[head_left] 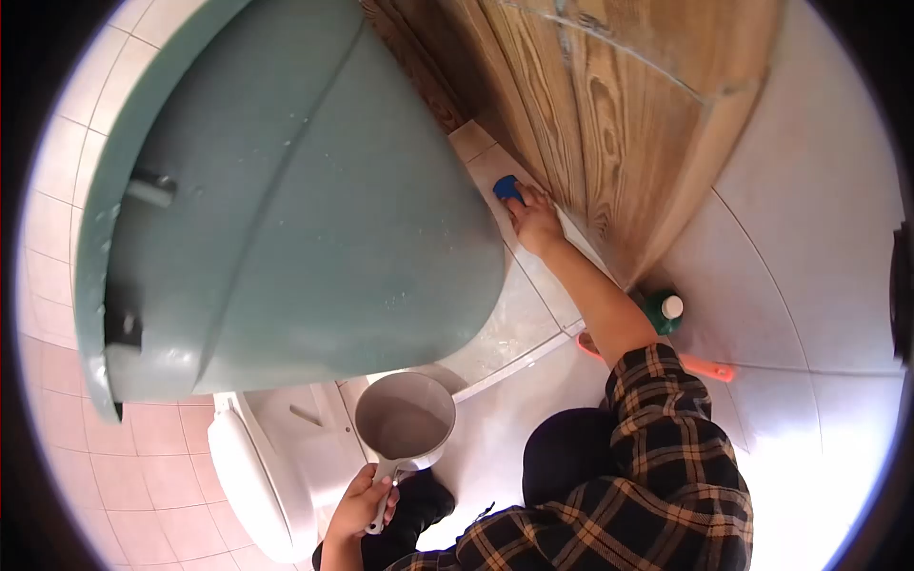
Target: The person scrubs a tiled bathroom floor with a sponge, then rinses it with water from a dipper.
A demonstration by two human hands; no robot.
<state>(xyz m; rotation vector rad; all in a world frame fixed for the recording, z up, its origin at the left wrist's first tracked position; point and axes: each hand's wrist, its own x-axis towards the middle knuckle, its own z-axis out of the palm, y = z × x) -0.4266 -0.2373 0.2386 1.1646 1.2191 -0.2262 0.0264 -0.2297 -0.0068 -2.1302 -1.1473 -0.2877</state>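
Observation:
In the head view my left hand (360, 502) is wrapped round the handle of a pale grey water dipper (405, 419), whose round bowl faces up. My right arm reaches forward to a narrow white tiled ledge (528, 290). There my right hand (536, 221) presses a small blue sponge (507, 189) against the tiles, close to the foot of the wood-grain panel (609, 124). Left of that hand stands a big grey-green plastic tub (314, 219), its rounded side nearest to the ledge.
A white toilet (252, 485) stands at lower left, below the tub. Beside my right forearm is a green bottle (659, 312) with a white cap, and an orange handle (706, 367) lies near it. Pink floor tiles (162, 447) show on the left.

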